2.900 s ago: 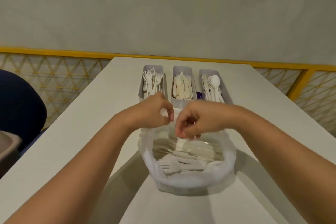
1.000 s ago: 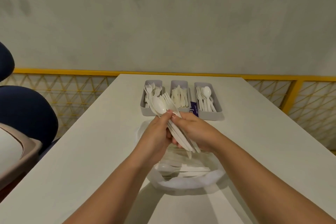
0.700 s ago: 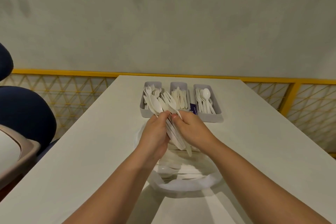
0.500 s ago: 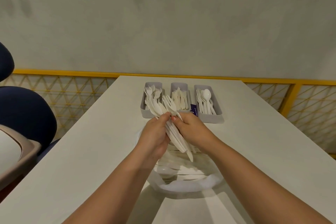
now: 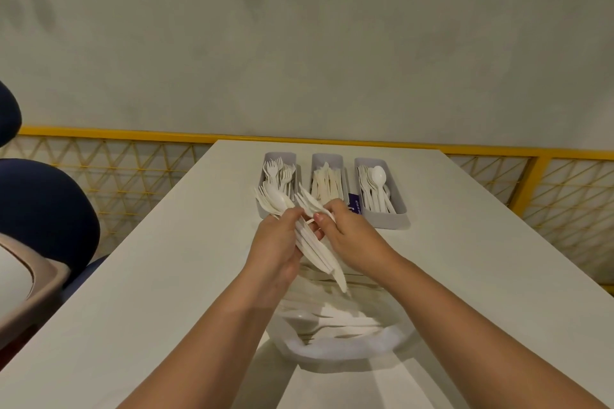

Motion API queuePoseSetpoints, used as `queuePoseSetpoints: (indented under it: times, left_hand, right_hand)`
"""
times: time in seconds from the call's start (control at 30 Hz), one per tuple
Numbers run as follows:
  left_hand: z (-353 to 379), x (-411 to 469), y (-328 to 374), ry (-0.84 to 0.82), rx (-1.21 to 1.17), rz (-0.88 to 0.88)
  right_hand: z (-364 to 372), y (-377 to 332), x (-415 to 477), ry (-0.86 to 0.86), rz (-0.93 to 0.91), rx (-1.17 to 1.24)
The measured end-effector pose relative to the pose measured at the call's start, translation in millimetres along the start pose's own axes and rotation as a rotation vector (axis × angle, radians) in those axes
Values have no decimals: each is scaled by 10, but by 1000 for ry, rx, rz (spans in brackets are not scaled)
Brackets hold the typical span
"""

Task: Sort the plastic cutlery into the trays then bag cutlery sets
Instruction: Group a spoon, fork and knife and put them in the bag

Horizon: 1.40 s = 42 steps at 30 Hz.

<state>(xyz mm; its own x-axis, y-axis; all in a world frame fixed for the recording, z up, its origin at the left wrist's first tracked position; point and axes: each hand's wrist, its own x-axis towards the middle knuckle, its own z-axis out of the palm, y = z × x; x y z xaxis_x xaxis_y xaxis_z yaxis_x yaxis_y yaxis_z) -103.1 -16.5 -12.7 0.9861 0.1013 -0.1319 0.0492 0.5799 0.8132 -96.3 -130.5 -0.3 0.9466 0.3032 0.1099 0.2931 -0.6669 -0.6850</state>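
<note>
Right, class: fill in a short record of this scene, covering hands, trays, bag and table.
Left hand: grips cutlery bundle
Right hand: pinches pieces of that bundle
Left tray: forks
Middle tray: knives
Right tray: spoons
Bag: open, on table, more cutlery inside

All the cutlery (image 5: 315,249) is plain white, trays (image 5: 387,224) pale grey, desk (image 5: 166,276) off-white. Yellow rail (image 5: 116,134) with triangle-lattice mesh under it, navy chair (image 5: 43,209), tiny purple card (image 5: 355,206) between two trays.
</note>
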Motion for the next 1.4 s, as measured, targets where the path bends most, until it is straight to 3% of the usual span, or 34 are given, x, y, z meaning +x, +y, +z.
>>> queuePoseSetpoints:
  times: [0.3, 0.53, 0.77, 0.97, 1.4]
  left_hand:
    - [-22, -5, 15, -41, 54, 59]
    - [-114, 163, 100, -2, 4, 61]
    - [-287, 574, 669, 72, -65, 2]
    - [-329, 879, 757, -118, -122, -152]
    - [-530, 1227, 704, 8, -126, -158]
  right_hand:
    - [40, 17, 83, -19, 62, -423]
    - [-108, -65, 216, -164, 115, -145]
    - [-371, -112, 793, -104, 283, -13]
    - [-86, -151, 1384, -151, 271, -80]
    - [470, -92, 2111, -46, 113, -295]
